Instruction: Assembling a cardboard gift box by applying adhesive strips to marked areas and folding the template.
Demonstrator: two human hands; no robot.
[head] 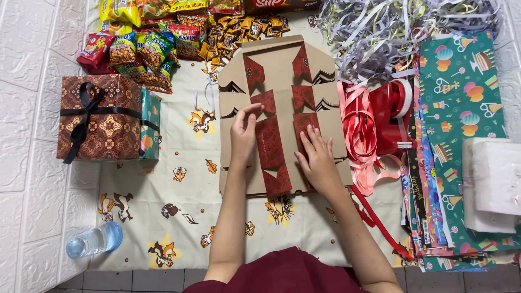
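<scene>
A flat, unfolded brown cardboard box point(282, 70) with dark red patterned panels lies on a cartoon-printed cloth in front of me. My left hand point(244, 133) rests on its left side, fingertips pinching the edge of a red panel near the middle. My right hand point(316, 157) lies flat, fingers spread, on the red panel at the lower right of the cardboard. Neither hand lifts anything.
A wrapped brown patterned gift box with a black ribbon point(100, 116) stands at left. Snack packets point(146, 46) are piled at the back left. Shredded paper point(391, 27), red ribbon point(361, 135), a red tape dispenser point(393, 122), wrapping paper sheets point(461, 108), a white box point(491, 184) and a water bottle point(95, 240) surround me.
</scene>
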